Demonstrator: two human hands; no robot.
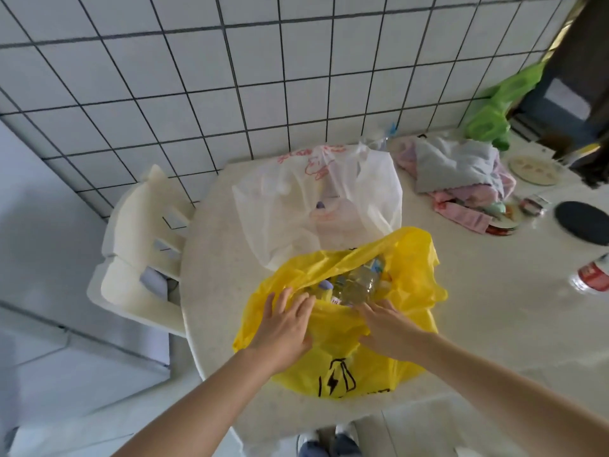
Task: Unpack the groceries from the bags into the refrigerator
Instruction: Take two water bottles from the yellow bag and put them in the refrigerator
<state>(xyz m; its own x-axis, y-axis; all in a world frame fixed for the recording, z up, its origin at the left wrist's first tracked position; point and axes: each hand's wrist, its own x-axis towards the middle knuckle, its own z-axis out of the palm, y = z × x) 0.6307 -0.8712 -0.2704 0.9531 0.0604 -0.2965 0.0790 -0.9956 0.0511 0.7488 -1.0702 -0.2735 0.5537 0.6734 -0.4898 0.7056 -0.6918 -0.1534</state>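
A yellow plastic bag (346, 357) is stood near the front edge of a pale speckled table (478, 324), its mouth spread open. A clear plastic bottle (359, 285) and a purple-capped item (324, 285) are seen inside it. The left hand (285, 328) is laid on the near rim of the bag with fingers fairly straight and spread, nothing being clasped. The right hand (385, 328) is placed at the rim just beside the bottle; whether the plastic is pinched cannot be told. A white plastic bag (316, 199) with red print is set just behind the yellow one, touching it. Crumpled cloths (458, 169), a black round mat (583, 222) and a red-labelled bottle (593, 273) are scattered to the right. A cream chair (138, 245) is pushed in at the left
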